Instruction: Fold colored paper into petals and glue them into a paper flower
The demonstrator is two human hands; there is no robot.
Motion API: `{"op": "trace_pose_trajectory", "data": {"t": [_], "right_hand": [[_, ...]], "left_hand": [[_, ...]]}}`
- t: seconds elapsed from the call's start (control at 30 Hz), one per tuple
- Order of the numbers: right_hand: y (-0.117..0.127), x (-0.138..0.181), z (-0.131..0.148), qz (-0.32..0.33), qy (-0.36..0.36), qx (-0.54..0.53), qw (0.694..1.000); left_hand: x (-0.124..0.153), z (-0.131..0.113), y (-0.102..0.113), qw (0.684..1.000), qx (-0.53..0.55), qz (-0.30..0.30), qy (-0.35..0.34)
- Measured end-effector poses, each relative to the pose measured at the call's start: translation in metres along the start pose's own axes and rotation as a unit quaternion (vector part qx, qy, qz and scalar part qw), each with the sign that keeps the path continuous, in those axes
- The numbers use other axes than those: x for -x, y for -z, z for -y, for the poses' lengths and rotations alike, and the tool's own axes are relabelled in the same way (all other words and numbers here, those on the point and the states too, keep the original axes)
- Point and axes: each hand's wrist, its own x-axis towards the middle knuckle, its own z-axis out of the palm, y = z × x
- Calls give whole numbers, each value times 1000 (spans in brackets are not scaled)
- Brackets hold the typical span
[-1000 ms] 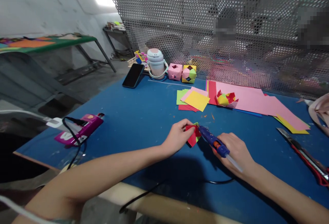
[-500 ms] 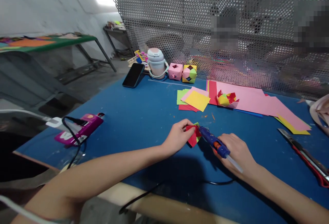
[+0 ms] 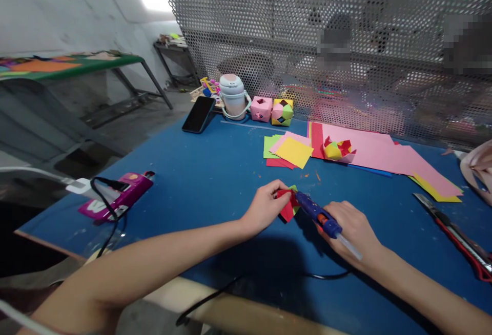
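Note:
My left hand point(image 3: 266, 206) pinches a small folded paper piece point(image 3: 286, 210), red with a green part behind, just above the blue table. Wrapped round a blue hot glue gun point(image 3: 317, 215) is my right hand point(image 3: 351, 227). The gun's nozzle points left and meets the upper right of the folded paper; whether glue is coming out is too small to tell. A clear glue stick point(image 3: 349, 247) sticks out of the gun's back end. The black cord point(image 3: 269, 275) runs below the hands toward the table's front edge.
Beyond the hands lie square paper sheets point(image 3: 294, 152), pink sheets point(image 3: 369, 146) and a folded paper crown shape point(image 3: 339, 149). A box cutter point(image 3: 453, 232) is at right. A phone point(image 3: 199, 114), bottle point(image 3: 233, 98) and paper cubes point(image 3: 262, 109) stand behind. A purple power strip point(image 3: 119, 196) is left.
The camera view has shifted slightly. Both hands keep nearly the same pose, with the glue gun nozzle still at the folded paper piece.

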Motion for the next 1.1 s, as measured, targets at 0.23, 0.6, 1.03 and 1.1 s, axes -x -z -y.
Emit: {"op": "trace_pose_trajectory", "data": {"t": [0.23,0.6,1.03,1.1], "right_hand": [[4,1,0,13,-21,4,1000],[-2,-1,1,-10,-6,-7,1000],[6,-2,3,7,-42,-7,999],[8,-3,4,0,-51,-14,999]], "left_hand": [[1,-2,0,1000,8,-8,15],[0,0,0,1000,4,3,6],[1,0,0,1000,18,-15,19],[1,-1,1,999,17,-23,21]]}}
